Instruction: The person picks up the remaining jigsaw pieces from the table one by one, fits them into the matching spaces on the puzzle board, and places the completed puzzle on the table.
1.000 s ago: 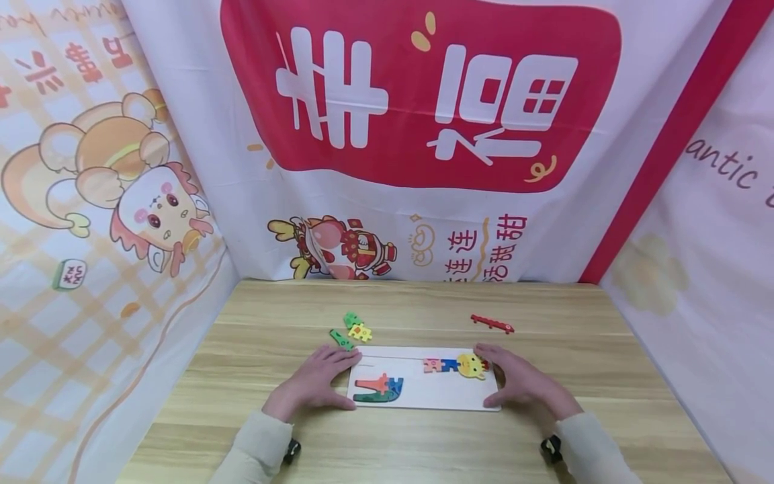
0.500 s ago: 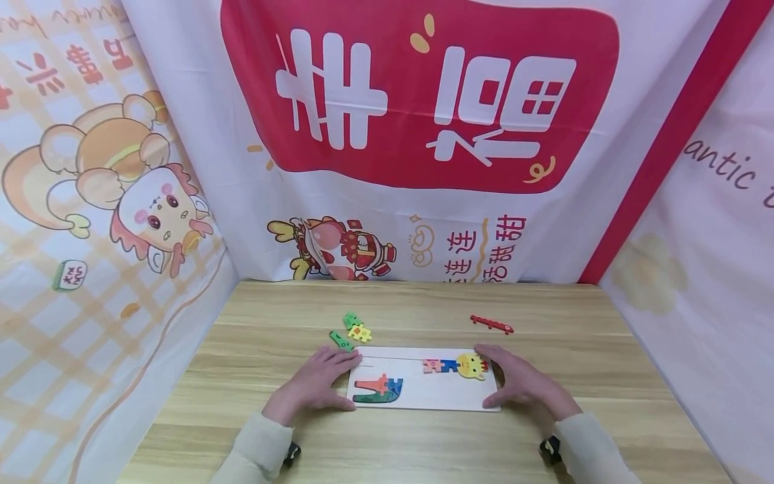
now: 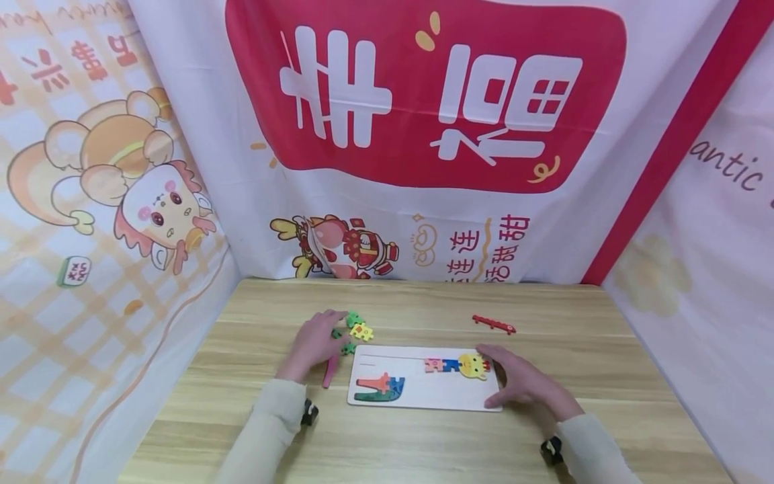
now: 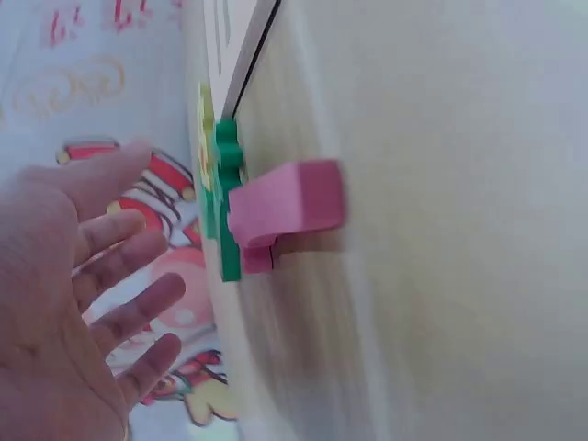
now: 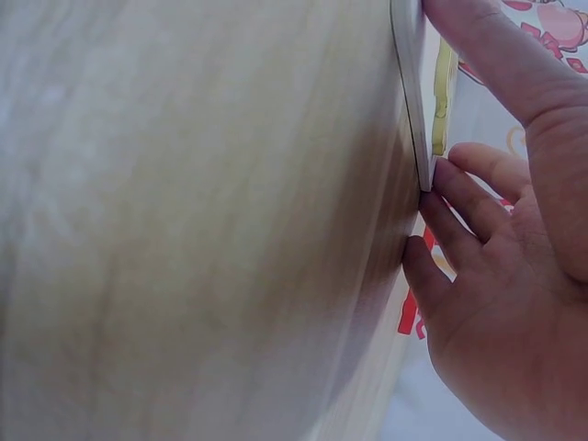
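Observation:
A white puzzle board (image 3: 435,393) lies on the table, with a yellow giraffe-head piece (image 3: 471,366) and several other coloured pieces on it. My right hand (image 3: 520,378) grips the board's right end, thumb at the near corner and fingers by the far one. My left hand (image 3: 316,341) is off the board, its fingers spread above loose puzzle pieces. Beneath and beside it lie a pink piece (image 4: 294,202), green pieces (image 4: 228,184) and a yellow piece (image 3: 361,332). In the left wrist view nothing is between the left fingers.
A long red puzzle piece (image 3: 494,324) lies behind the board on the right. The wooden table (image 3: 417,447) meets a printed cloth (image 3: 423,168) at the back, and more cloth hangs at both sides.
My left hand has left the board's left end and moved back and left to the loose pieces. The pink piece now shows beside it. The right hand stays at the board.

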`<state>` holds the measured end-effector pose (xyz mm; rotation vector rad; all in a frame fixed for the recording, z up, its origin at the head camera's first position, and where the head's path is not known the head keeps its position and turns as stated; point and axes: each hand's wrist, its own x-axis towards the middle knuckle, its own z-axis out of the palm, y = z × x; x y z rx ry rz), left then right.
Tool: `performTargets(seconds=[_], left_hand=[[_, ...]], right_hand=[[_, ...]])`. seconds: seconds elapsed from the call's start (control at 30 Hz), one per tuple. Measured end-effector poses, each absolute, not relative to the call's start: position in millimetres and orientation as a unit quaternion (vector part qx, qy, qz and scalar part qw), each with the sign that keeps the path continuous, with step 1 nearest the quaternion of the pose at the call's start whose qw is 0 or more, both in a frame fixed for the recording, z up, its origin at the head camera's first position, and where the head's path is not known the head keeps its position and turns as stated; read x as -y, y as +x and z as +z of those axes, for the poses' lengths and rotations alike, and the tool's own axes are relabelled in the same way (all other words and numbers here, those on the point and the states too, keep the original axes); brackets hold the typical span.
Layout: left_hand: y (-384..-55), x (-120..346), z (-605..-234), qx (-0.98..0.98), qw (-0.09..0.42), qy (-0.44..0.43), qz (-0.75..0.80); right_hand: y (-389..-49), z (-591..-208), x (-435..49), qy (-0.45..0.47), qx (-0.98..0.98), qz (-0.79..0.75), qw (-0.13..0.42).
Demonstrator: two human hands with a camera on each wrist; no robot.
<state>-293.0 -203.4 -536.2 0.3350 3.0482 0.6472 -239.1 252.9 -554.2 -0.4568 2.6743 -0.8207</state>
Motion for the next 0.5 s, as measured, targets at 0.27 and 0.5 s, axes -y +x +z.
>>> performTargets(seconds=[0.27, 0.5], left_hand=[[-322.4, 202.0, -549.2, -0.974, 0.039, 0.1, 0.198], [-322.4, 203.5, -550.4, -0.984, 0.035, 0.125, 0.119]], right_hand=[[-238.0, -553.3, -256.3, -0.184, -0.929, -0.288, 0.145], [-236.5, -555.7, -256.1, -0.167, -0.929, -0.296, 0.149]])
